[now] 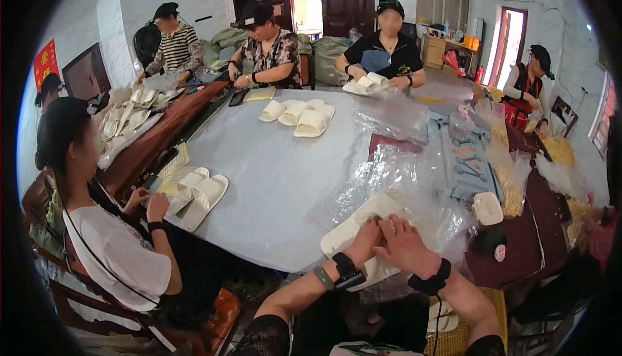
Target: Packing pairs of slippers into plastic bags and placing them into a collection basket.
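A pair of cream slippers (pixel 342 234) lies in front of me at the near edge of the table. My left hand (pixel 364 242) reaches down onto the slippers, and its fingertips are hidden. Beside it and touching it, my right hand (pixel 409 247) lies over the slippers with its fingers stretched out. Clear plastic bags (pixel 363 191) are spread just beyond and to the right of the slippers.
Other people sit around the table (pixel 259 161). More slippers (pixel 311 121) stand across from me, and another pair (pixel 206 197) is by the person at left. A blue-grey case (pixel 468 161), a white lidded box (pixel 487 209) and a yellow basket (pixel 495 301) are at right.
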Demonstrator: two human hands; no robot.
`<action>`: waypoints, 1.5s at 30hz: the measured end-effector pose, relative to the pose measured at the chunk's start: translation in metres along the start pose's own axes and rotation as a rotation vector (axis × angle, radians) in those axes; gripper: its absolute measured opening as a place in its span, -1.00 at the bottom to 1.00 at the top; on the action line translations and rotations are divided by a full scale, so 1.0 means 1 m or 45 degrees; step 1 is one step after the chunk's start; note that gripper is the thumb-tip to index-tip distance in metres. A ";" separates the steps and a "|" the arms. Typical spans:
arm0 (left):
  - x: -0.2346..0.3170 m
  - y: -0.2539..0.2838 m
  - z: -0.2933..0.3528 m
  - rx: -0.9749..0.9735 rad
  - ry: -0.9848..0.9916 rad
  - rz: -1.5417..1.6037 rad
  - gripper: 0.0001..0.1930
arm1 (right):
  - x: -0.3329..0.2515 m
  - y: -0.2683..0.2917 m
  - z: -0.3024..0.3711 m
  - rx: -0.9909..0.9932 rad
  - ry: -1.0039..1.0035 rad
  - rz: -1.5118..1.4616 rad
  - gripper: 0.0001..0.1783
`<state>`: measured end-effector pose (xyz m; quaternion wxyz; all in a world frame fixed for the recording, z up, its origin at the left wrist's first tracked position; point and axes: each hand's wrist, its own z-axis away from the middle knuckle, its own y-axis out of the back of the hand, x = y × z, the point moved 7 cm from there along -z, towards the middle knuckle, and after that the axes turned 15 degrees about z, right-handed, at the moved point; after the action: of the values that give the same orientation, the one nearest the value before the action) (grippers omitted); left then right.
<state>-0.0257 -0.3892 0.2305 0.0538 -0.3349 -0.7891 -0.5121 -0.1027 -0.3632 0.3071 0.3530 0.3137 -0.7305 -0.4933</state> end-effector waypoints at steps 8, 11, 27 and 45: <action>0.003 0.036 0.012 -0.009 0.131 0.868 -0.79 | 0.013 -0.021 0.018 0.040 -0.021 0.187 -0.33; 0.008 0.076 0.006 -0.255 0.224 1.033 -0.74 | 0.018 -0.021 0.018 0.010 -0.072 0.073 -0.38; -0.145 0.014 -0.052 0.002 0.617 0.584 -0.52 | 0.001 -0.042 -0.005 -0.315 -0.232 0.458 -0.57; -0.090 0.026 -0.069 -0.148 0.571 0.817 -0.50 | 0.027 -0.008 0.037 0.083 -0.264 0.624 -0.65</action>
<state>0.0408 -0.4838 0.2446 0.3630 -0.4470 -0.5827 -0.5735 -0.1471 -0.3689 0.2953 0.3750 0.0864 -0.8324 -0.3987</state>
